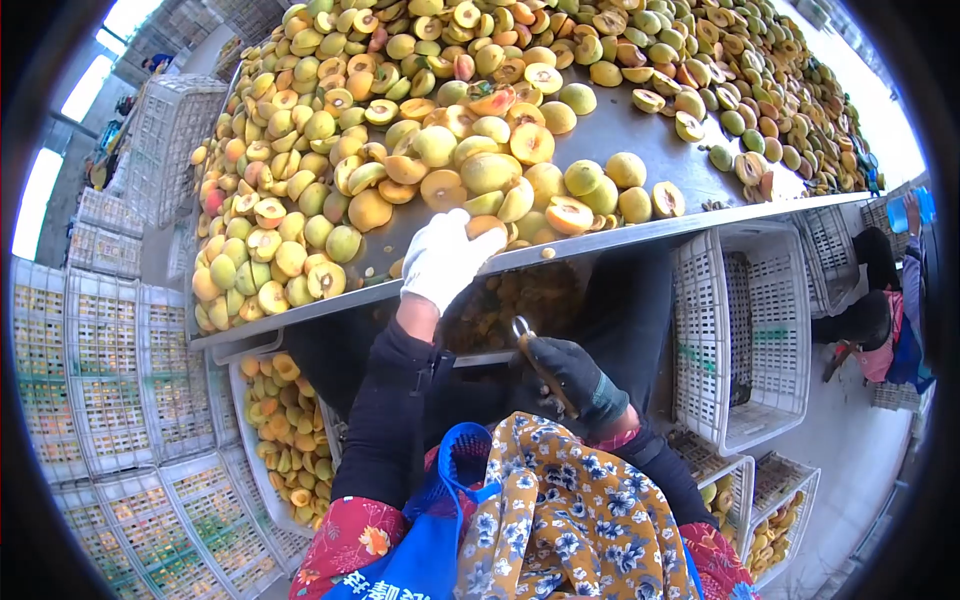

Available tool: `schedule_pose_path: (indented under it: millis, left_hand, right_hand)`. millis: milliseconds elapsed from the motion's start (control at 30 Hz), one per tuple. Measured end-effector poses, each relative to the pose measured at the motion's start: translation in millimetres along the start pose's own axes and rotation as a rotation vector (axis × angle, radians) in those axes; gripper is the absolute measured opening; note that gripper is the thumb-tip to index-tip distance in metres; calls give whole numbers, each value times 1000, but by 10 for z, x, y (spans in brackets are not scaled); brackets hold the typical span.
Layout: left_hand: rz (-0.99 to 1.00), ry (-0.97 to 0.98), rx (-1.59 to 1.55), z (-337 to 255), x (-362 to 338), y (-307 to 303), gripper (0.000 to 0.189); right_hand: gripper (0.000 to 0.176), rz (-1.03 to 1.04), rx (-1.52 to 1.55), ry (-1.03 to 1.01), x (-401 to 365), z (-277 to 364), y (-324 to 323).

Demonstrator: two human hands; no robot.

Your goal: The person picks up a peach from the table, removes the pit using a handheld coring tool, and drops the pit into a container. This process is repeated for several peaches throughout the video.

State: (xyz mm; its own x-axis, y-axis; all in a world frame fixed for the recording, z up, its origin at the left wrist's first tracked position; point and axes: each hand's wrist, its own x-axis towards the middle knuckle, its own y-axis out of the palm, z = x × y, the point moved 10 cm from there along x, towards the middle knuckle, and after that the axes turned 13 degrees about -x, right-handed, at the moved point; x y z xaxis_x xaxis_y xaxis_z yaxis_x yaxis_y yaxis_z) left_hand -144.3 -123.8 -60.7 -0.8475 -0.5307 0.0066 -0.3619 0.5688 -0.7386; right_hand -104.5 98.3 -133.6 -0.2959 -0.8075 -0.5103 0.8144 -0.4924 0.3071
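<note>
My left hand (445, 262), in a white glove, is at the near edge of a metal table (400, 232). Its fingers close around a yellow peach half (484, 228) beside a pile of cut peaches (490, 172). Lower and to the right, my right hand (578, 378) wears a dark glove. It grips a pliers-like metal tool (546, 372) whose ring-shaped tip points up and away from me. Part of the tool is hidden by the glove. Many halves on the table still show their pits.
A crate of peach halves (285, 430) stands below the table at left. White crates (130, 360) are stacked farther left. On the right are a white crate (765, 340) and other crates holding fruit (775, 530). Another person (895, 310) is at the far right.
</note>
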Motion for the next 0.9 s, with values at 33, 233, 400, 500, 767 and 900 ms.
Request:
schedule_pose_path:
  millis: [33,233,400,500,767,900]
  left_hand:
    - [-7,-12,-83,-24,15,-10,50]
    - [-181,51,-636,-245,-279,-233,36]
    - [219,-275,-1614,-209,-774,257,30]
    - [201,-363,-1615,-205,-998,421,41]
    - [65,-244,-1366,-371,-1278,356,44]
    - [-141,-30,-972,-439,-1316,190,30]
  right_hand:
    - [38,-26,15,25,-81,38,-24]
    - [30,-309,-612,-458,-406,750,-65]
    - [23,-493,-1146,-711,-532,1026,191]
    - [24,-511,-1168,-690,-575,1084,272]
    - [27,-359,-1062,-520,-496,738,258]
    - [27,-295,-907,-462,-463,591,249]
